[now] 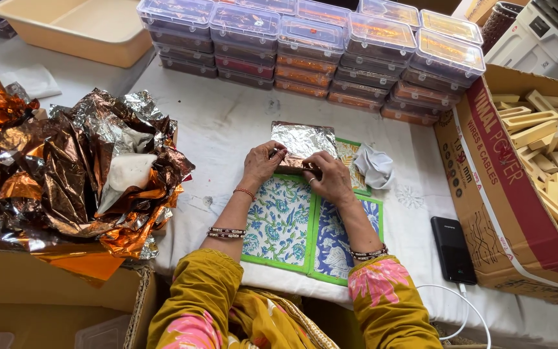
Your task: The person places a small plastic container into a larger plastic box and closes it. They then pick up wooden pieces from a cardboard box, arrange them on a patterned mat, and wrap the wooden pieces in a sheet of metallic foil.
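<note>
- Left hand, seen at the centre of the head view: the fingers are curled and pressed down onto the near edge of a silver foil sheet, pinching it against a thin dark strip beneath.
- Right hand, just beside the left at 3 o'clock: it is laid knuckles-up on the same strip, fingers bent and closed on the foil's edge.
- Printed floral mats, with green borders, are spread under both hands and forearms on the white table cover.
- A crumpled white cloth is seen near the right hand at 2 o'clock.
- A black power bank with a white cable is laid well apart at 4 o'clock.
- A heap of crumpled copper and silver foil is piled at 9 o'clock.
- A cardboard box of wooden pieces is placed at 3 o'clock.
- Stacked clear lidded boxes are ranged at 12 o'clock, farthest away, with a cream tray at 10 o'clock.
</note>
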